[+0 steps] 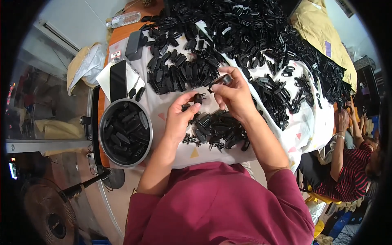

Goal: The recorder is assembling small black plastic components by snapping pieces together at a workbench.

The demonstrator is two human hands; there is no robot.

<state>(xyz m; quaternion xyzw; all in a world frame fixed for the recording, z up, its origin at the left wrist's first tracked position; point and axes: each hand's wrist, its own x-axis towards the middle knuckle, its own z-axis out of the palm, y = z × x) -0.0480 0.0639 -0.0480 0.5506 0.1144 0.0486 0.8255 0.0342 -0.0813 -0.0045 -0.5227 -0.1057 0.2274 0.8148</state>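
Note:
My left hand pinches a small black plastic piece between thumb and fingertips. My right hand grips a longer black plastic part just above and to the right of it. The two pieces are a short gap apart. Below both hands lies a small heap of black plastic parts with small pins on a white cloth with coloured triangles.
A round metal bowl full of black parts stands at the left. A huge pile of black parts covers the far table. A dark phone, a water bottle, a fan and another person at the right.

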